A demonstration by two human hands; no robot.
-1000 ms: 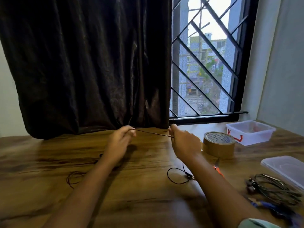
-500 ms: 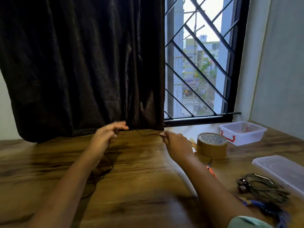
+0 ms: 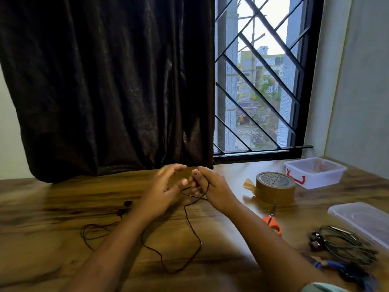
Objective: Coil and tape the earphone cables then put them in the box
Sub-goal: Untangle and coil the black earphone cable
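The thin dark earphone cable (image 3: 190,224) lies in loose loops on the brown wooden desk (image 3: 63,207) below both hands. Its upper end rises into the right hand (image 3: 212,186), whose curled fingers grip it. The left hand (image 3: 164,186), just beside, has straight spread fingers and holds nothing. It is blurred, and the left forearm covers part of the cable.

Brown tape roll (image 3: 275,188), orange-handled scissors (image 3: 272,221), dark brown curtain (image 3: 109,81)
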